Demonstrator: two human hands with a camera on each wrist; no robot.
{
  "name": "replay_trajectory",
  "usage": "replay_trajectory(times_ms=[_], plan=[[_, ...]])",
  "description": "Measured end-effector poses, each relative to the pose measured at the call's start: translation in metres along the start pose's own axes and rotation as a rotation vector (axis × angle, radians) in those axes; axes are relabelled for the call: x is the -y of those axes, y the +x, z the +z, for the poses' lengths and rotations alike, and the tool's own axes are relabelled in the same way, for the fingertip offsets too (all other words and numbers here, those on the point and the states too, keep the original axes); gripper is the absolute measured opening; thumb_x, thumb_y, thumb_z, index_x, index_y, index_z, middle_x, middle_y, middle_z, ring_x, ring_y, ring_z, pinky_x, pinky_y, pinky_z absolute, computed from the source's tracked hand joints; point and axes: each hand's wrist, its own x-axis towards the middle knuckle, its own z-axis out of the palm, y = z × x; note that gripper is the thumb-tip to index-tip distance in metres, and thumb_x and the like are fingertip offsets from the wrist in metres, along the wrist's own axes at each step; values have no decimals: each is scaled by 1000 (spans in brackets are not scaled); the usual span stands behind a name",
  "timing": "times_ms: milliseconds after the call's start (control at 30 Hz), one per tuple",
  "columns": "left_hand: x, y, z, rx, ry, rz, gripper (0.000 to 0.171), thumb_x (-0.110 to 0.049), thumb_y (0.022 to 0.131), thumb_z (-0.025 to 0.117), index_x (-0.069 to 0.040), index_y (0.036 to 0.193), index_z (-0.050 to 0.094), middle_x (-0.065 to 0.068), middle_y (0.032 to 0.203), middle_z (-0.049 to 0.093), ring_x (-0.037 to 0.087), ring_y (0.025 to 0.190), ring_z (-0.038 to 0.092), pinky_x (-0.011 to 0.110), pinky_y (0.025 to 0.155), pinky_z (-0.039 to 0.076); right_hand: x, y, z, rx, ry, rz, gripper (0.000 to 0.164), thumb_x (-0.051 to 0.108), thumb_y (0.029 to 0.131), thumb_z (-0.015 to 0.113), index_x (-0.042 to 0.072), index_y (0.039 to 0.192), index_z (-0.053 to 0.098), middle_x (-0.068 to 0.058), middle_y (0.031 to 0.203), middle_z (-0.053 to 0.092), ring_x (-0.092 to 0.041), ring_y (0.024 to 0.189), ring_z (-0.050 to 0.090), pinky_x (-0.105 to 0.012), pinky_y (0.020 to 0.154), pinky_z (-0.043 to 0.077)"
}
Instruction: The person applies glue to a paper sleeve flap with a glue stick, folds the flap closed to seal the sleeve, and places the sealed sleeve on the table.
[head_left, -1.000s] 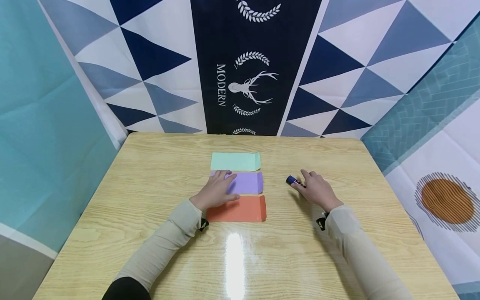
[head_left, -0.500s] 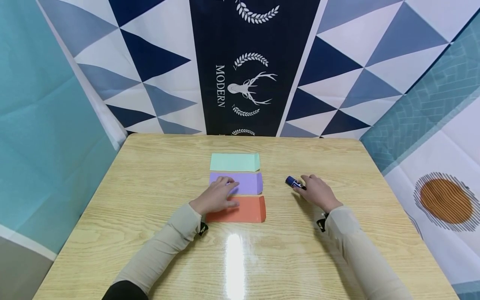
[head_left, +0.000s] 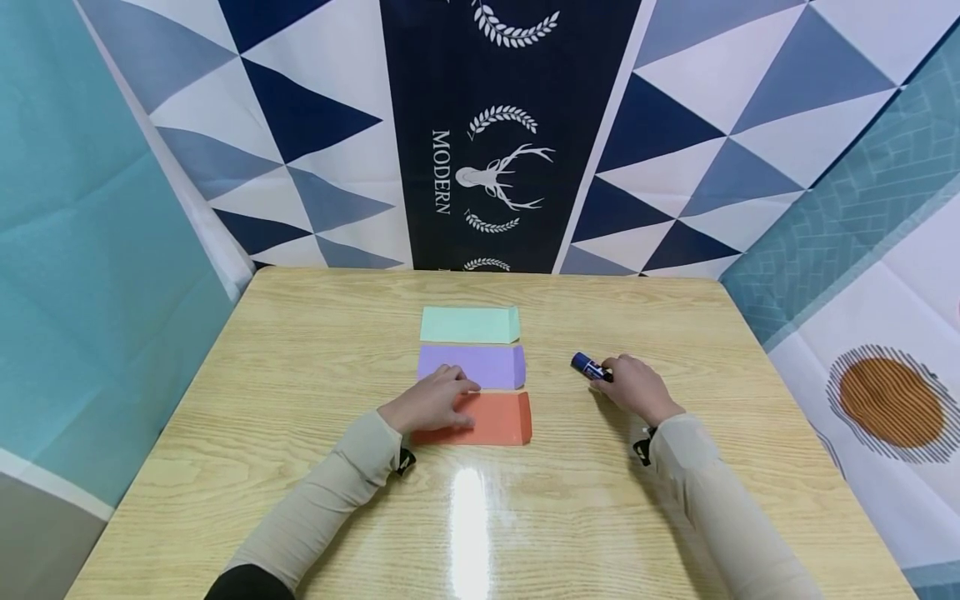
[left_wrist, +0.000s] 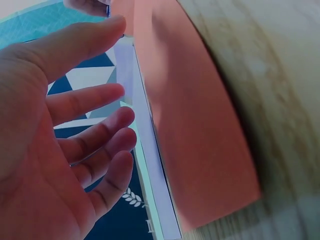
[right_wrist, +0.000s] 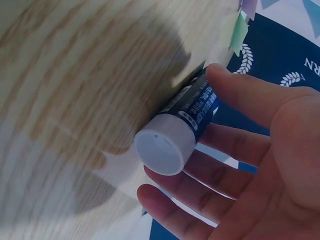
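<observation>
Dark blue with a white end, the tube (head_left: pixel 589 367) sits right of the cards, in the person's right hand (head_left: pixel 639 388). Its long axis slants across the worktop (head_left: pixel 570 500): the blue end points left and away from the person, while the white end faces back towards the wrist. Right fingers (right_wrist: pixel 240 145) are curled behind the tube, the thumb against its other side, closed to its thickness; whether it touches the worktop, I cannot tell. Well to its left lie three cards, long axes running left to right: red (head_left: pixel 498 419) nearest, purple (head_left: pixel 498 367) next, green (head_left: pixel 468 325) farthest, each with a flap at its right end. Over the red card's left part is the left hand (head_left: pixel 431 403), fingers loosely bent, thumb well apart, holding nothing. Patterned cloth (head_left: pixel 307 108) rises behind.
</observation>
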Motion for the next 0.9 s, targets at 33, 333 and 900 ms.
replay_trajectory(times_ms=[33,333,900], plan=[[0,0,0,2,-1,-1,56,-36,85,74,-10,132,60,4,114,55,17,98,44,33,85,42,0,0,0,1,-2,1,47,31,90,69,-7,118,64,-21,97,67,-23,74,56,-41,66,48],[-3,-3,-1,46,-9,-19,53,-35,84,76,-10,129,62,6,123,57,21,111,49,38,99,44,0,2,1,-10,-3,15,45,30,88,71,-7,113,65,-19,94,67,-22,70,54,-40,63,47],[-2,-5,2,51,7,-24,51,-29,84,77,-10,128,62,6,125,56,22,114,49,38,101,43,2,4,5,-43,7,15,36,25,87,73,-6,105,67,-20,92,69,-23,69,57,-38,59,46]])
